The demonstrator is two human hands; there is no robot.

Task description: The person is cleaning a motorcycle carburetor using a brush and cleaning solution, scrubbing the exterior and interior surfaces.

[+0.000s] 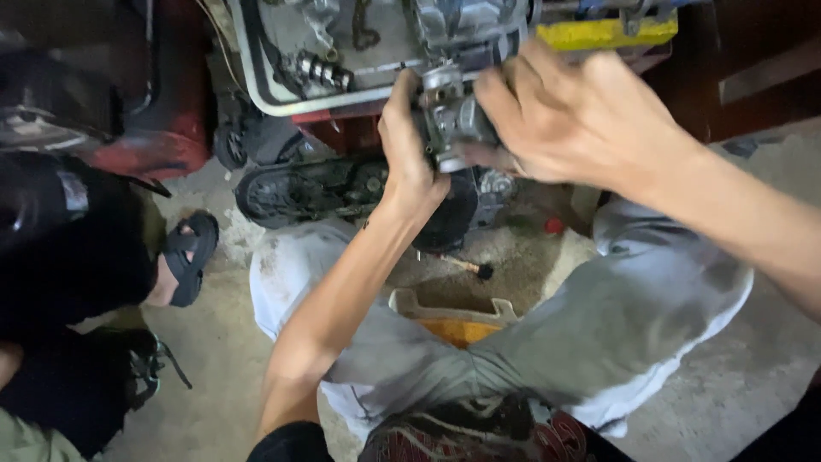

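Both hands meet at the far middle of the scene around a small grey metal engine part, held up in the air above the floor. The left hand wraps it from the left, its grip closed on the part with the thumb up along the side and the palm behind. The right hand comes in from the right, its fingers curled over the part's right side and top, so this grip is also shut on it. Just beyond the hands lies a white-rimmed tray carrying loose metal pieces, and to its right a yellow block sits at the far edge. Below the held part, on the floor, rests a dark engine casing with a round cover. Nearer, between the person's knees in pale grey trousers, stands a cream container with an orange inside, and a small brush lies on the dusty concrete floor just beyond it. At the left, another person's foot in a black sandal rests on the floor, well apart from the hands
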